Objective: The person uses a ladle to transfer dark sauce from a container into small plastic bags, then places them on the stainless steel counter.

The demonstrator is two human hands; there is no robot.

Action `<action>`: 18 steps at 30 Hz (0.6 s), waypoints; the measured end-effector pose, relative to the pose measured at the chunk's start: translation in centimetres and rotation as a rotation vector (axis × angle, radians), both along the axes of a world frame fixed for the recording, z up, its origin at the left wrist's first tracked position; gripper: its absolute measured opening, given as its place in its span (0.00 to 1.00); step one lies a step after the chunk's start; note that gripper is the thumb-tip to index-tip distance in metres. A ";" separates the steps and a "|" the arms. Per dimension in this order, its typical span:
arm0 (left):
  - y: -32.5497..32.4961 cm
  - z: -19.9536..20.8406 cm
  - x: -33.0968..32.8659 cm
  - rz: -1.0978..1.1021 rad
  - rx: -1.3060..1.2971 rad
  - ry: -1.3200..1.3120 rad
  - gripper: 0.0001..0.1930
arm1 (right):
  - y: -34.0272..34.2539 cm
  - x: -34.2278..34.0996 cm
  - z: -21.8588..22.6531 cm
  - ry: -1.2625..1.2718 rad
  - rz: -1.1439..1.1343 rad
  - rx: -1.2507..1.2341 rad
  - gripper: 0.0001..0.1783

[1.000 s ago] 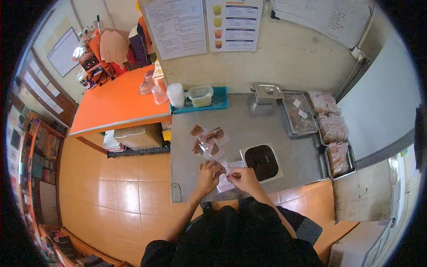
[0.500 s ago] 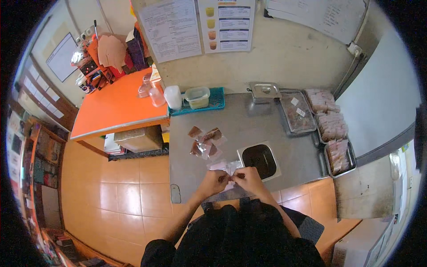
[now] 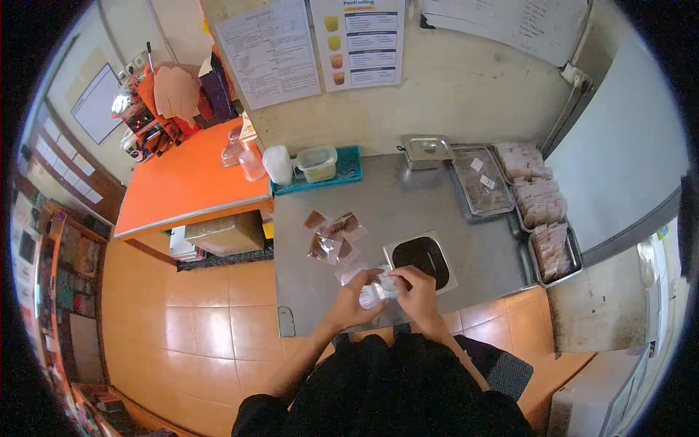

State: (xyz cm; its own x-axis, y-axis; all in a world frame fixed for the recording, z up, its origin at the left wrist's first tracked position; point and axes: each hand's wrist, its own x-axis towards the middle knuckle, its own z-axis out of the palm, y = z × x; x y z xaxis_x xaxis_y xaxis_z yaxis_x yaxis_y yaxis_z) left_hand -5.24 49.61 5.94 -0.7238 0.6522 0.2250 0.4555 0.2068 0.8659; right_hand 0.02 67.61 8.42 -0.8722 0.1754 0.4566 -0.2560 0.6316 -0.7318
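Observation:
Clear plastic bags lie between my two hands at the front of the steel table. My left hand is curled around their left side, thumb and fingers closed on them. At their upper right, the fingertips of my right hand are pinched on the plastic. Just beyond my right hand is a square steel pan with dark contents, partly hidden by that hand. Several small clear packets with reddish-brown filling lie flat in a loose group beyond my left hand.
Steel trays of upright filled packets line the table's right end. Beside them are a covered shallow tray and a lidded steel pan. A teal tray holds plastic containers at the back left, next to an orange counter.
My hands have moved apart from a close fingertip pinch. My left hand now wraps around the plastic bags, and more of the clear plastic shows between the hands. The view has shifted slightly.

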 end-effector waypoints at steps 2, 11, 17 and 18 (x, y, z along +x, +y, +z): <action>-0.3 -0.1 0.1 0.090 -0.037 -0.007 0.42 | 0.4 0.6 0.3 0.024 -0.068 0.046 0.07; 1.9 0.4 3.0 0.172 -0.102 0.110 0.37 | -1.5 2.6 0.0 -0.125 -0.183 0.023 0.05; 1.5 -0.5 2.5 0.326 0.011 -0.009 0.27 | -0.2 5.2 -2.4 -0.746 -0.505 0.341 0.18; 1.5 -0.5 2.4 0.333 0.029 -0.022 0.28 | 0.2 5.5 -3.9 -0.745 -0.510 0.340 0.18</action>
State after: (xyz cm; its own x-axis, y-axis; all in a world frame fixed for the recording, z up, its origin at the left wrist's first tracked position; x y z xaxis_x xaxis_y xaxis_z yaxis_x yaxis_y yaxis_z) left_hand -2.83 51.08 5.42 -0.9009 0.3728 0.2224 0.3486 0.3161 0.8823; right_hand 5.49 67.79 4.52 -0.8139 0.5744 -0.0874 0.5645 0.7462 -0.3529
